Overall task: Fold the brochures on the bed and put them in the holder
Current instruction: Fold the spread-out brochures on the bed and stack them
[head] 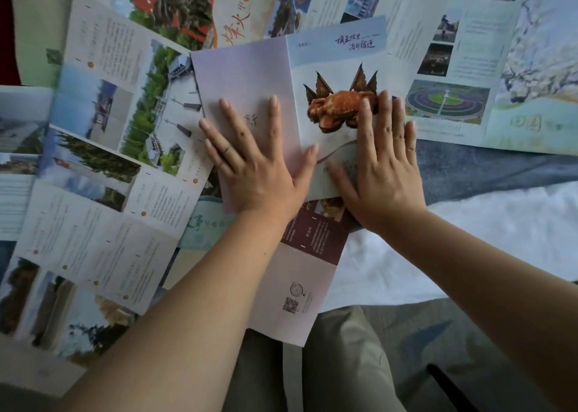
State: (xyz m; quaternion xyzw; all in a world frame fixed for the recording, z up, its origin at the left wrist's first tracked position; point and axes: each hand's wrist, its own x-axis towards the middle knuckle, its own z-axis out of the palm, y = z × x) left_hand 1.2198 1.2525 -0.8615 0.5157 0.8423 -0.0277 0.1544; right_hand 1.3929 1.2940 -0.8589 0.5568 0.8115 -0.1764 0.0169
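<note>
Both my forearms reach forward from the lower edge of the view, bare, converging toward the middle of the bed. My left hand lies flat, palm down, fingers straight and fanned wide, pointing away from me; the thumb stretches out to the right, its tip at the centre crease. My right hand is flat too, fingers straight and closer together, pointing away from me, the thumb angled left toward the crease. Neither hand curls round anything: both are spread open and press down on the paper.

Under them is the brochure, lying on top of the other sheets in the middle of the spread. It shows two panels side by side: a pale lilac one under my left hand and a light one with a bronze winged beast under my right fingertips. The crease between the panels runs lengthwise, from near me to away from me, and the far end leans a little to my left. Its long axis follows that crease.

Around it lie unfolded sheets: a landscape brochure on the left, a stadium brochure on the right, and a QR-code brochure partly under my left forearm. White bedding shows beneath my right arm.
</note>
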